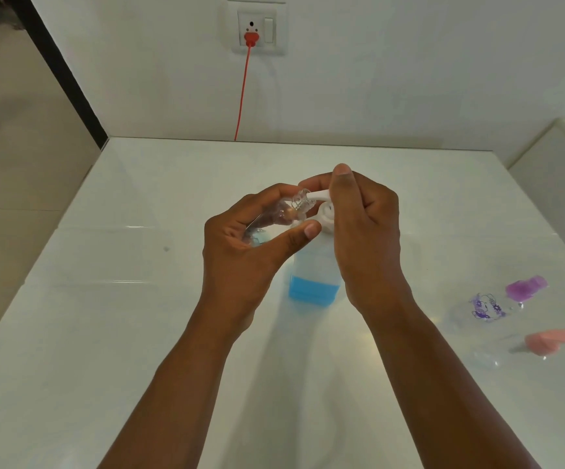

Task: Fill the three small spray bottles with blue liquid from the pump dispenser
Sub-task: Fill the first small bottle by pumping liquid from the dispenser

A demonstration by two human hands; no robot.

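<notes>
At the pump dispenser [315, 279] spout, left hand [250, 238] holds a spray bottle [274, 214].

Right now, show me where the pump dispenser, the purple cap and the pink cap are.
pump dispenser [313, 286]: head view, on the blue liquid in its lower body.
purple cap [526, 286]: head view, on the middle of the cap.
pink cap [553, 340]: head view, on the middle of the cap.

Both forearms bare, no sleeves; left hand [240, 238], right hand [365, 225] ungloved.
</notes>
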